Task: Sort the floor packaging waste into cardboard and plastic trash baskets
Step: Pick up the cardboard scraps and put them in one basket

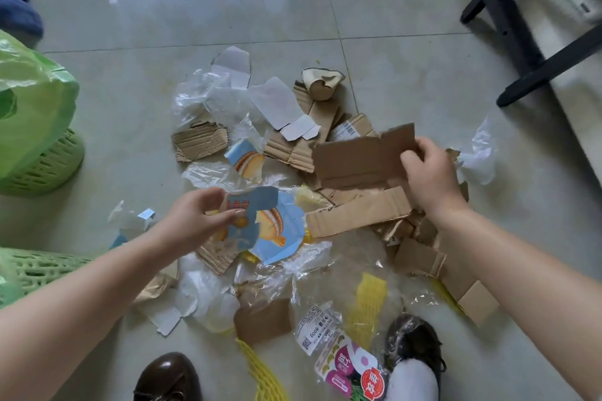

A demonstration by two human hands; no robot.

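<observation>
The right hand (430,176) grips a torn brown cardboard sheet (361,156) by its right edge, thumb on the near face and fingers curled behind, holding it tilted just above the heap of corrugated scraps. The left hand (195,218) pinches a blue printed carton piece (252,202) between thumb and fingertips; it overlaps a larger blue printed carton piece (280,231) lying on the floor just beside it. Around both hands the waste spreads over the glossy tiled floor (407,10): a long corrugated strip (355,213) below the held sheet, a ribbed cardboard scrap (198,143) to the left, white card cut-outs (277,104) and a crushed paper cup (322,83) at the far side, and crumpled clear plastic film (198,94) near them. Nearer the person lie yellow foam netting (366,303), a printed plastic bag (345,368) and more clear film. A brown shoe (169,378) and a dark shoe (413,338) stand at the near edge. At the left, a green basket (49,163) lined with a green plastic bag (32,91) stands well apart from the pile, and a second green basket (35,267) sits under the left forearm. A black table leg (518,29) rises at the upper right.
</observation>
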